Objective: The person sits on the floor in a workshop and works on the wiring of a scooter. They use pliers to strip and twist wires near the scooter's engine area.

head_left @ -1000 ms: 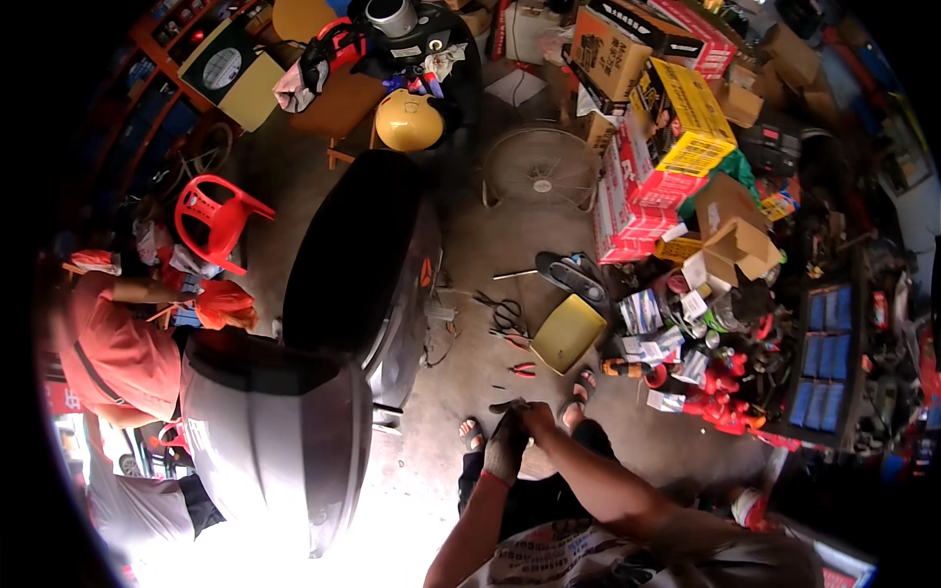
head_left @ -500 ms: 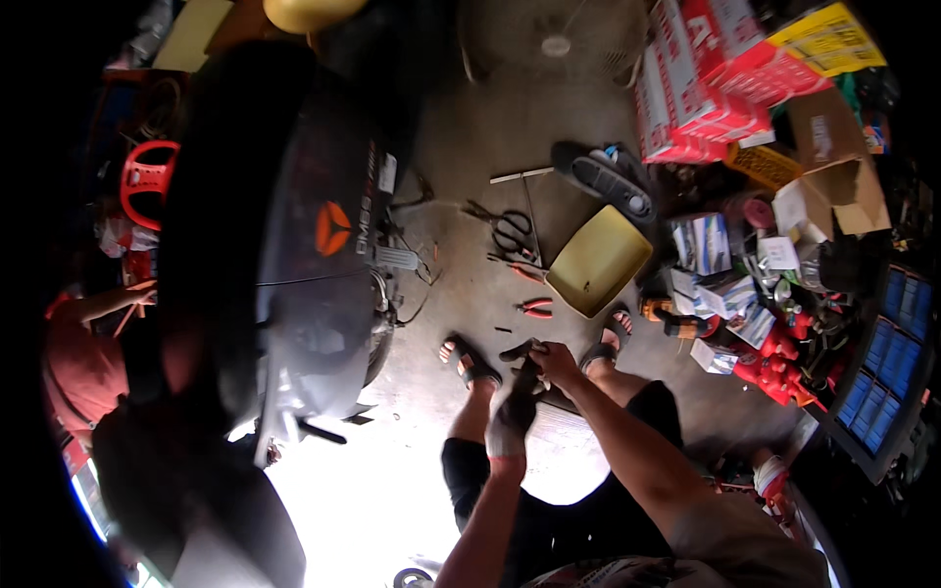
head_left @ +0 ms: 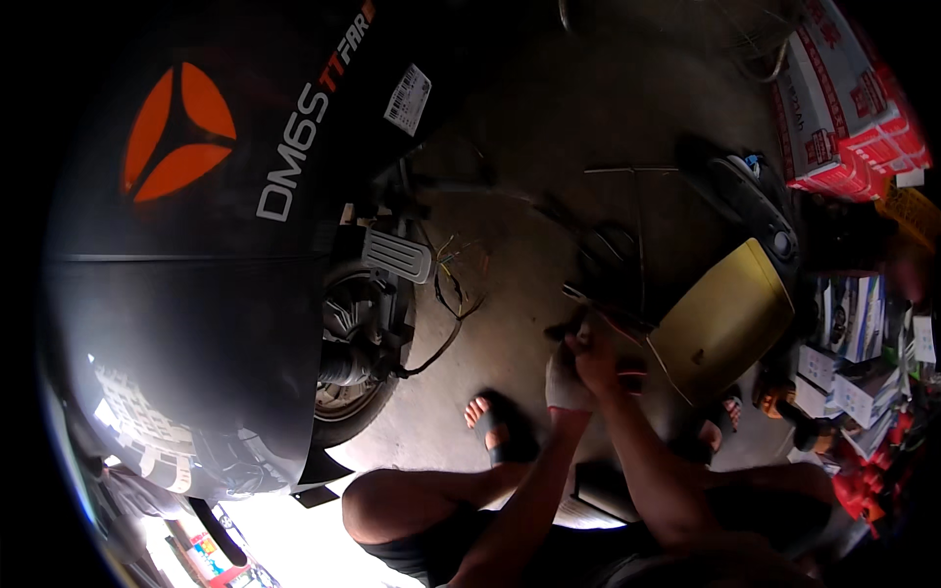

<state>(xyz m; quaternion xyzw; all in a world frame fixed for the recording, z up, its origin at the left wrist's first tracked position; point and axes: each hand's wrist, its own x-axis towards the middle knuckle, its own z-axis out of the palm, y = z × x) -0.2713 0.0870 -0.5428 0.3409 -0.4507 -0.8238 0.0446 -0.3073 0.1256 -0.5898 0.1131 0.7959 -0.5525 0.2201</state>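
Observation:
A work glove (head_left: 566,384), pale at the cuff and dark toward the fingers, covers my left hand (head_left: 563,370). My bare right hand (head_left: 594,361) presses against it from the right, its fingers closed at the gloved fingers. Shadow hides most of the left fingers and the exact hold. Just beyond the hands lie pliers with orange-red handles (head_left: 619,327). Another red-handled tool (head_left: 632,372) is partly behind my right wrist. A shallow yellow tray (head_left: 725,314) rests on the floor to the right.
At left stands a dark vehicle body (head_left: 186,323) with a wheel (head_left: 343,407), a grey pedal (head_left: 397,257) and loose wires (head_left: 457,284). A T-shaped bar (head_left: 639,196) and a black moulded part (head_left: 760,206) lie farther off. Red-and-white cartons (head_left: 843,108) and small boxes (head_left: 848,377) crowd the right.
My view has come lower and closer, so the vehicle looms larger at left. My knees are now bent wide. Both hands stay together, now nearer the pliers. The person at far left is out of view.

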